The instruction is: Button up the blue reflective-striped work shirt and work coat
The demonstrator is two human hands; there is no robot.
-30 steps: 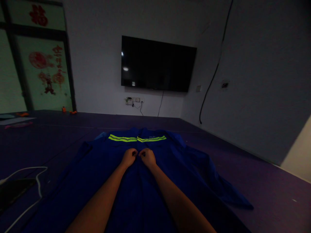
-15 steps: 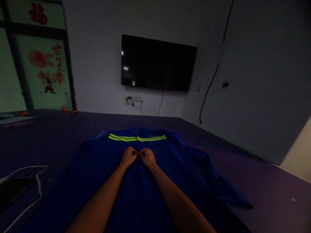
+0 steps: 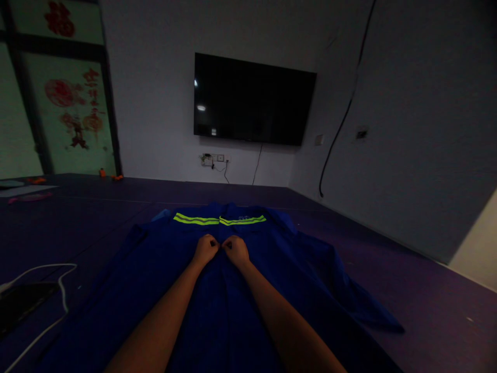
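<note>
A blue work jacket point(image 3: 267, 269) lies spread out on the floor in front of me, its collar end farthest away. Across its chest runs a yellow-green reflective strip point(image 3: 198, 219), split at the front opening. My left hand point(image 3: 205, 250) and my right hand point(image 3: 236, 250) meet at that opening, just below the strip. Both are closed, fingertips pinching the jacket's front edge and nearly touching each other. Whatever small fastening may sit between the fingertips is too dark and small to make out. The right-hand sleeve point(image 3: 349, 290) stretches outward over the floor.
A dark phone-like device point(image 3: 27, 305) with a white cable point(image 3: 62, 285) lies at the left. Beyond the purple floor point(image 3: 427, 311), a television point(image 3: 252, 101) hangs on the wall above sockets point(image 3: 217, 158). Small orange objects point(image 3: 116, 177) sit near the glass door point(image 3: 73, 114). A black cord point(image 3: 341, 124) hangs at right.
Both hands keep their pinch at the same spot on the jacket. The view has shifted very slightly; nothing else visibly differs.
</note>
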